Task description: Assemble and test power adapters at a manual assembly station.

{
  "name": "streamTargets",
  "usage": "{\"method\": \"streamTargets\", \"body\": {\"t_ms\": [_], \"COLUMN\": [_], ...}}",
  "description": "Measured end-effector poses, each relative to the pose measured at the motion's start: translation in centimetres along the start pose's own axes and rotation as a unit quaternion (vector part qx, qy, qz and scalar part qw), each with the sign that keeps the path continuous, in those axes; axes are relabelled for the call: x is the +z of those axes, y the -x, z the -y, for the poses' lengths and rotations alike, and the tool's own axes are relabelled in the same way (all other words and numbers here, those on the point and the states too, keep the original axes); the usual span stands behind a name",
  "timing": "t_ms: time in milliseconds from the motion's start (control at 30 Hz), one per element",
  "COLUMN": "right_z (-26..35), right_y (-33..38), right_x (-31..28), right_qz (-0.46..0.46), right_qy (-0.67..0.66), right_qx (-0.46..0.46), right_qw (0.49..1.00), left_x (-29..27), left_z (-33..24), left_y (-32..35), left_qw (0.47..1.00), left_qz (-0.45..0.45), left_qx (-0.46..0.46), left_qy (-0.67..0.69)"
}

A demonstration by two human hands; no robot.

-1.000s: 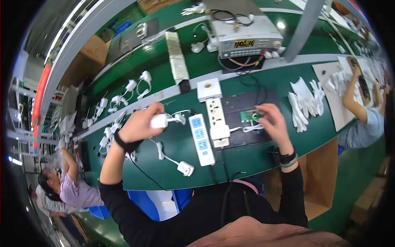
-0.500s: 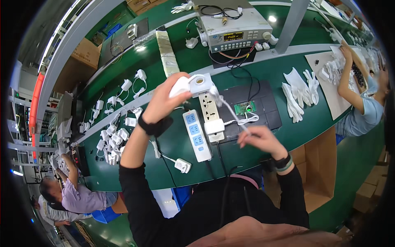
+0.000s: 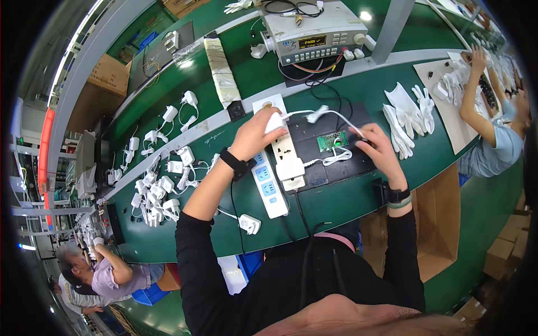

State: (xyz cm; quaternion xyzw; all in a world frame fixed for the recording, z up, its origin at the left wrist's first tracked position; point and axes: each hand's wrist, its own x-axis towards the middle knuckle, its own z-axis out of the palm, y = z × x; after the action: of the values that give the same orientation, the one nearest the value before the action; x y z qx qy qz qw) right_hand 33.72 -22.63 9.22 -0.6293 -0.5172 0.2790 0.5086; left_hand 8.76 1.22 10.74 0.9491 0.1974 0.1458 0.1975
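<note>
My left hand (image 3: 253, 136) grips a white power adapter (image 3: 275, 122) over the upper sockets of a cream power strip (image 3: 286, 147). Whether its pins are fully in cannot be seen. The adapter's white cable (image 3: 340, 113), with a tie around its bundle (image 3: 318, 114), stretches to the right. My right hand (image 3: 382, 152) pinches the dark plug end (image 3: 357, 138) of that cable, right of a green circuit board (image 3: 333, 141). A second white adapter (image 3: 290, 167) sits in the strip's lower part, its cord bundled beside the board. A white strip with blue sockets (image 3: 269, 187) lies alongside.
A grey bench instrument (image 3: 316, 36) with a lit display stands behind. Many white adapters (image 3: 154, 196) are piled left; a lone adapter (image 3: 249, 224) lies near the front edge. White gloves (image 3: 404, 115) lie right. Co-workers (image 3: 490, 151) (image 3: 106, 274) sit on both sides.
My left hand has brought the adapter down and right onto the cream strip. My right hand has moved up and right, drawing the cable out. The instrument's display now shows different content.
</note>
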Motion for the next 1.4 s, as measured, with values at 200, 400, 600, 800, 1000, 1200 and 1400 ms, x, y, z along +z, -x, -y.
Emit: {"method": "streamTargets", "body": {"t_ms": [200, 400, 600, 800, 1000, 1200, 1400], "right_z": [-2.3, -2.3, -2.2, -2.5, -2.2, -0.6, -1.6], "right_y": [-1.2, -2.2, -1.9, -2.8, -2.8, -3.0, -2.1], "right_x": [2.0, 2.9, 3.0, 4.3, 4.9, 5.5, 5.0], "right_qz": [0.031, 0.043, -0.080, -0.058, -0.056, -0.031, -0.042], "right_qy": [0.176, 0.104, -0.218, -0.130, -0.116, 0.004, 0.110], "right_qx": [-0.039, -0.003, 0.068, 0.043, 0.078, 0.037, -0.023], "right_qw": [0.983, 0.994, 0.970, 0.989, 0.989, 0.999, 0.993], "left_x": [0.9, -0.6, -2.2, -6.4, -13.1, -11.5, -9.3], "left_z": [-1.0, -1.8, -5.6, -3.2, -0.7, 2.7, 11.9], "left_y": [0.3, 1.0, 3.9, 4.4, -1.8, -7.4, -8.7], "left_qw": [0.997, 0.994, 0.951, 0.888, 0.871, 0.890, 0.992], "left_qz": [0.077, -0.028, 0.211, 0.054, -0.077, -0.184, -0.104], "left_qx": [-0.009, 0.052, -0.082, -0.094, -0.096, -0.099, -0.025], "left_qy": [0.003, -0.090, 0.211, 0.448, 0.476, 0.404, -0.060]}}
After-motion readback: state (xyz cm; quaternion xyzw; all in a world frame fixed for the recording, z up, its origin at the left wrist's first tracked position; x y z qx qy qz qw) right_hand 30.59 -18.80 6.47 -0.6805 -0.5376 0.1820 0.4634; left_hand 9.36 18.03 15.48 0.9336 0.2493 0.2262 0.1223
